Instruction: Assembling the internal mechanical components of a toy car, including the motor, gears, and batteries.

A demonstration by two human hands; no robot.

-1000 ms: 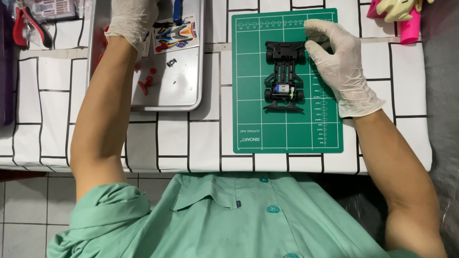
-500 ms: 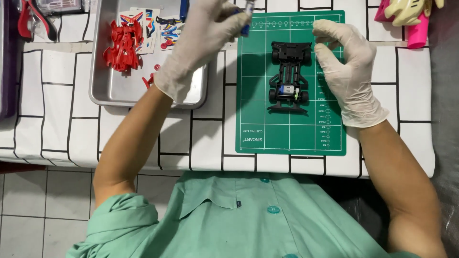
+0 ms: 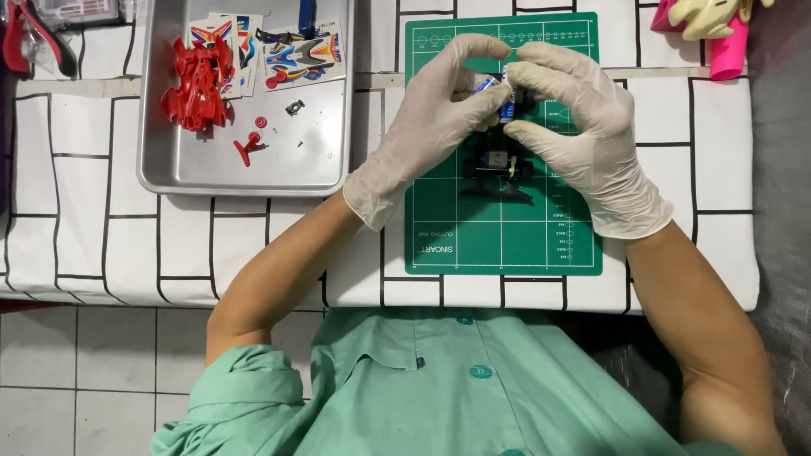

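Two gloved hands, left hand (image 3: 431,127) and right hand (image 3: 583,135), are pinched together on a small blue-and-white battery (image 3: 500,95), held just above a black toy car chassis (image 3: 497,165).

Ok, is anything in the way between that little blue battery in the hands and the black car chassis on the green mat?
Nothing visible. Both gloved hands, left hand and right hand, pinch the small blue cylindrical battery directly above the black toy car chassis on the green cutting mat; only their own fingers crowd it.

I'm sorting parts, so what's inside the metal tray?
The silver metal tray holds a red plastic car body, sticker sheets and small red parts. Anything under them is hidden.
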